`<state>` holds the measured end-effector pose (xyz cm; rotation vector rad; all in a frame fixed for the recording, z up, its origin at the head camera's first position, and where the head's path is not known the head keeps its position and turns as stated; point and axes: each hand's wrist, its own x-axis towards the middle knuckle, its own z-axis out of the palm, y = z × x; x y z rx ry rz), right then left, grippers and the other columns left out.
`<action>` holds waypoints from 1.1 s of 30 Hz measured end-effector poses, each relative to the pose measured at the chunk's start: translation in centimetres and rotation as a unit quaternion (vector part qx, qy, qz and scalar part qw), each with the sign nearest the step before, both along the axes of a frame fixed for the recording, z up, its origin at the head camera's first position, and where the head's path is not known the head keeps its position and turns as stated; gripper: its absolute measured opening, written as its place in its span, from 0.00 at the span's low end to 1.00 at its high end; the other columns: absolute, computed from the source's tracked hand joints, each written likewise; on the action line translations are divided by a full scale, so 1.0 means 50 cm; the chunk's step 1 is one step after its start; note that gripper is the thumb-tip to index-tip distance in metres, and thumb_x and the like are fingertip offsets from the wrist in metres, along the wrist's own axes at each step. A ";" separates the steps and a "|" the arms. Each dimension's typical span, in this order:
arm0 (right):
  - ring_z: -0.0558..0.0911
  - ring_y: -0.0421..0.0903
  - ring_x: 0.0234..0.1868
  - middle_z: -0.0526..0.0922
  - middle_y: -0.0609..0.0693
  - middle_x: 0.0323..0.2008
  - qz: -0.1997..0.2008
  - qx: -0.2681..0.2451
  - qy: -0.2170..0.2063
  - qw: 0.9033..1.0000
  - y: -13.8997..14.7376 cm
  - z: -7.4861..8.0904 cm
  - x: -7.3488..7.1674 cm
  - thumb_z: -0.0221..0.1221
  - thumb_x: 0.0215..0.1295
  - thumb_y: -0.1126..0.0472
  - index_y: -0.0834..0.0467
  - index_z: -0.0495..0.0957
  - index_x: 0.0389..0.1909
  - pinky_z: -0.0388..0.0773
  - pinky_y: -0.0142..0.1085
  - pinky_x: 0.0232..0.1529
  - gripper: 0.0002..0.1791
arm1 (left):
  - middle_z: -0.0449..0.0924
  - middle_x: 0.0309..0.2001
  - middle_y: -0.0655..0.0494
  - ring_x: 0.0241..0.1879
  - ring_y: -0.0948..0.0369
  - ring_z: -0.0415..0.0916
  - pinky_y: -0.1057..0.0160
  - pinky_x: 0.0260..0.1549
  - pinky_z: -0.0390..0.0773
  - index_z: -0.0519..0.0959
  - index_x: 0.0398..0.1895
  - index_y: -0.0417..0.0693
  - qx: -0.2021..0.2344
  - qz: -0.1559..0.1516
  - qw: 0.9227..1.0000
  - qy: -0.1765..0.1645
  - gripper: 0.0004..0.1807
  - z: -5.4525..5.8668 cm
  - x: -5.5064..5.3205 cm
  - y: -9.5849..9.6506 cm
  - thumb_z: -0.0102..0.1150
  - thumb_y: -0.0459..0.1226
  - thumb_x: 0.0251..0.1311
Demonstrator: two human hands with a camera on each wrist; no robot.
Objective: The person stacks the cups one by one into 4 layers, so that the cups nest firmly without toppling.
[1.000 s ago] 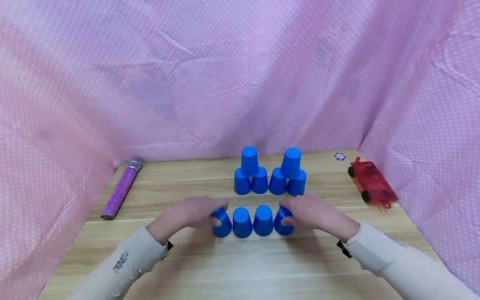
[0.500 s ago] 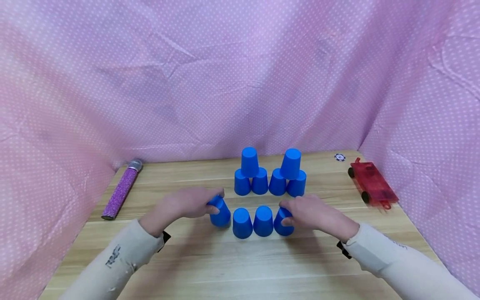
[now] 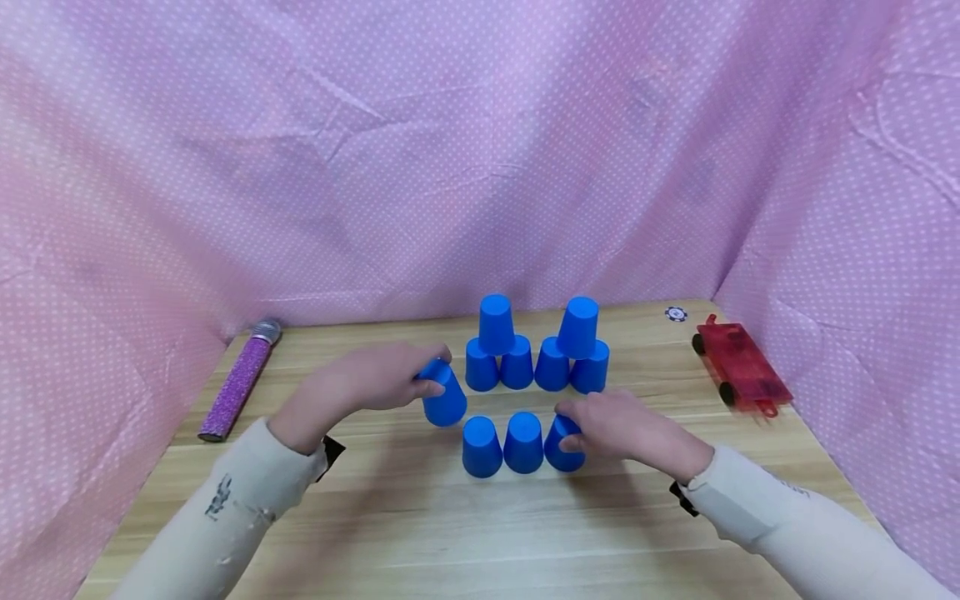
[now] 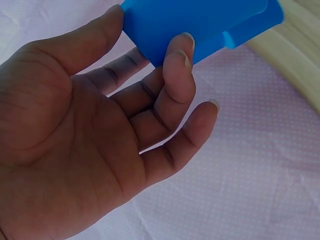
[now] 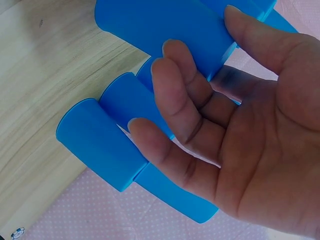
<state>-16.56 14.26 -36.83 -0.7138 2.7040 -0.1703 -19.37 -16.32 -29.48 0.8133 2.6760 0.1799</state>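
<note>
My left hand (image 3: pixel 386 375) pinches an upside-down blue cup (image 3: pixel 446 400) near its base, thumb on one side and fingers on the other. That cup is slightly tilted, left of and behind the front row; the left wrist view shows the fingers along its wall (image 4: pixel 195 25). My right hand (image 3: pixel 618 425) grips the rightmost front-row cup (image 3: pixel 562 450) the same way. Between the hands stand two more upside-down cups, a left one (image 3: pixel 482 447) and a middle one (image 3: pixel 522 442). Behind them are two small pyramids, each with one cup (image 3: pixel 496 323) atop two.
A purple glitter microphone (image 3: pixel 240 383) lies at the left of the wooden table (image 3: pixel 420 533). At the right are a red toy car (image 3: pixel 742 365) and a poker chip (image 3: pixel 676 314). Pink dotted cloth (image 3: pixel 450 167) hangs behind and at both sides.
My left hand has taken its cup off the left end of the front row and carried it backward toward the pyramids. The right hand has kept its place on its cup.
</note>
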 end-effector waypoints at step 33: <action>0.77 0.42 0.25 0.84 0.46 0.30 -0.006 0.000 -0.003 1.000 0.003 -0.006 0.001 0.66 0.64 0.47 0.54 0.79 0.53 0.78 0.36 0.29 0.22 | 0.82 0.41 0.54 0.36 0.58 0.80 0.61 0.38 0.81 0.67 0.67 0.56 0.002 -0.043 0.997 0.065 0.23 0.106 -0.081 0.176 0.52 0.51 0.73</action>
